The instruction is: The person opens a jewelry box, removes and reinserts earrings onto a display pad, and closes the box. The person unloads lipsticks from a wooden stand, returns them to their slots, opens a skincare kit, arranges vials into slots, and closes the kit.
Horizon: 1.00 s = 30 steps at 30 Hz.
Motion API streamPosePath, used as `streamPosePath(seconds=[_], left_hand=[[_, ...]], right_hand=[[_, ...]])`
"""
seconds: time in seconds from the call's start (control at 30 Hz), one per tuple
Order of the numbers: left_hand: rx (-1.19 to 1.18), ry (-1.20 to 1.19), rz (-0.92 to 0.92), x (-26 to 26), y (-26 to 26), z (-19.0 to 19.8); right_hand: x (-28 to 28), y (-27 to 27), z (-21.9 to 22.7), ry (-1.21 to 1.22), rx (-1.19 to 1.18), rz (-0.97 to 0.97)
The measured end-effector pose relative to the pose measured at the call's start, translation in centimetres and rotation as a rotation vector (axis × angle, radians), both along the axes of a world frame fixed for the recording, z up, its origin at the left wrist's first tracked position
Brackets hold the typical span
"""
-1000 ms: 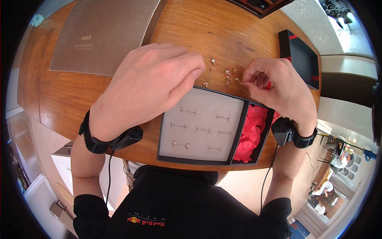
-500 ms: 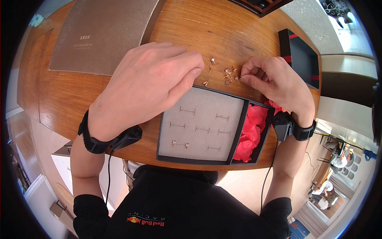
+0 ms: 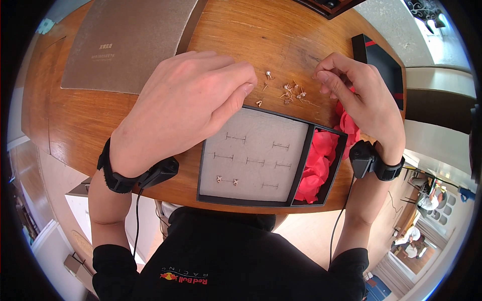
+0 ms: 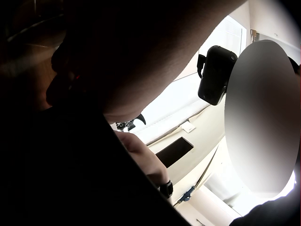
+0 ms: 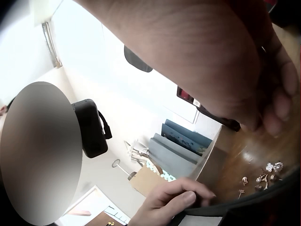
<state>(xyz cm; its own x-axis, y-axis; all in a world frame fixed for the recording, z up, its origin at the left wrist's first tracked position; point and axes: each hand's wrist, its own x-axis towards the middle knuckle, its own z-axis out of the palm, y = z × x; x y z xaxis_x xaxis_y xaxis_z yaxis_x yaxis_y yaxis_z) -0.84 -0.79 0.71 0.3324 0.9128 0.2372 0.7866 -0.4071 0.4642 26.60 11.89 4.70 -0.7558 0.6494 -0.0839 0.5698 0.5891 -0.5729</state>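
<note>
Several small stud earrings (image 3: pixel 288 94) lie in a loose cluster on the wooden table, also seen in the right wrist view. My left hand (image 3: pixel 188 103) hovers with bent fingers over the far left corner of a shallow black box; I cannot tell whether it pinches anything. To the right of the cluster, my right hand (image 3: pixel 359 93) has loosely bent fingers, with nothing showing between thumb and index. The box's grey pad (image 3: pixel 241 121) has several slots. Two star-like earrings (image 3: pixel 219 178) sit at its near left slot. Red petals (image 3: pixel 316 168) fill the side compartment.
More red petals (image 3: pixel 348 125) lie beside the box, under my right wrist. A black tray with red bands (image 3: pixel 369 65) stands at the far right. A large brown box (image 3: pixel 125 37) takes up the left of the table. Dark wooden furniture (image 3: pixel 331 11) edges the back.
My right hand first reached in to the cluster's right edge, then drew back to the right with its fingers looser. The earrings there now show more fully. My left hand has hardly moved.
</note>
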Motion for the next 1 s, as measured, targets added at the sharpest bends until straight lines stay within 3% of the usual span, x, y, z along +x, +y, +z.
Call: streamPosePath(seconds=[0.2, 0.27, 0.33, 0.4, 0.53, 0.67, 1.0], left_hand=[[0.047, -0.04, 0.009, 0.3, 0.1, 0.0], [0.04, -0.047, 0.021, 0.3, 0.1, -0.1], [0.041, -0.064, 0.024, 0.4, 0.1, -0.3], [0.049, -0.038, 0.034, 0.5, 0.1, -0.4], [0.046, -0.026, 0.027, 0.4, 0.1, -0.4], [0.042, -0.028, 0.034, 0.5, 0.2, -0.5], [0.072, -0.031, 0.046, 0.6, 0.2, -0.9]], right_hand=[[-1.5, -2.8, 2.6, -0.052, -0.052, -0.039], [-2.0, -4.5, 2.8, 0.055, 0.139, 0.061], [-3.0, -6.8, 3.3, 0.101, 0.17, 0.155], [-4.1, -9.3, 4.0, 0.045, 0.107, 0.159], [-5.8, -11.9, 2.7, 0.001, 0.088, 0.4], [-6.7, -12.1, 1.9, -0.087, 0.056, 0.527], [-7.0, -11.2, 2.0, -0.146, -0.035, 0.573]])
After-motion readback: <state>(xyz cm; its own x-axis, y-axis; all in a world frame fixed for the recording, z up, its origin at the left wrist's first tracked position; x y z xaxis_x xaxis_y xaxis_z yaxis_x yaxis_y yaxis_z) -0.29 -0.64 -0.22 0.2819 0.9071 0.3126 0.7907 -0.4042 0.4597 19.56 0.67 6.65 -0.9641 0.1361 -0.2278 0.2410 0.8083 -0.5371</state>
